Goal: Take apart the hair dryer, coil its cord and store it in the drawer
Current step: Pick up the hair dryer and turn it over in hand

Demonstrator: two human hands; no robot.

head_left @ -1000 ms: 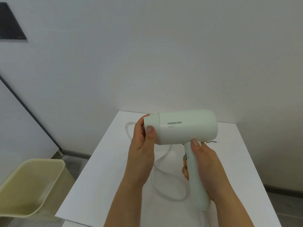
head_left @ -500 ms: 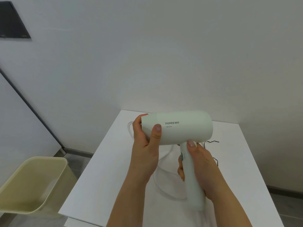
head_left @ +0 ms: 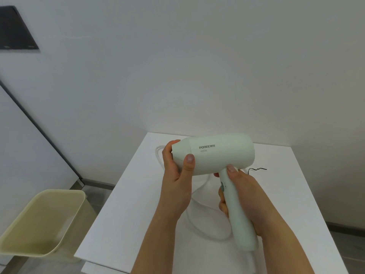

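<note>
A pale green hair dryer (head_left: 221, 154) is held above the white table (head_left: 126, 210), barrel pointing left. My left hand (head_left: 176, 175) wraps the nozzle end of the barrel, thumb on the front side. My right hand (head_left: 242, 196) grips the dryer's handle (head_left: 240, 220), thumb up near the barrel. The white cord (head_left: 199, 220) loops on the table beneath both hands and shows again behind the left hand. No drawer is in view.
A thin black wire tie (head_left: 256, 169) lies on the table to the right of the dryer. A beige plastic bin (head_left: 41, 222) stands on the floor left of the table. White walls close the back and right side.
The left thumb has slid a little along the barrel's front end, and the dryer has tilted slightly, nozzle end lower. The right hand keeps its grip on the handle.
</note>
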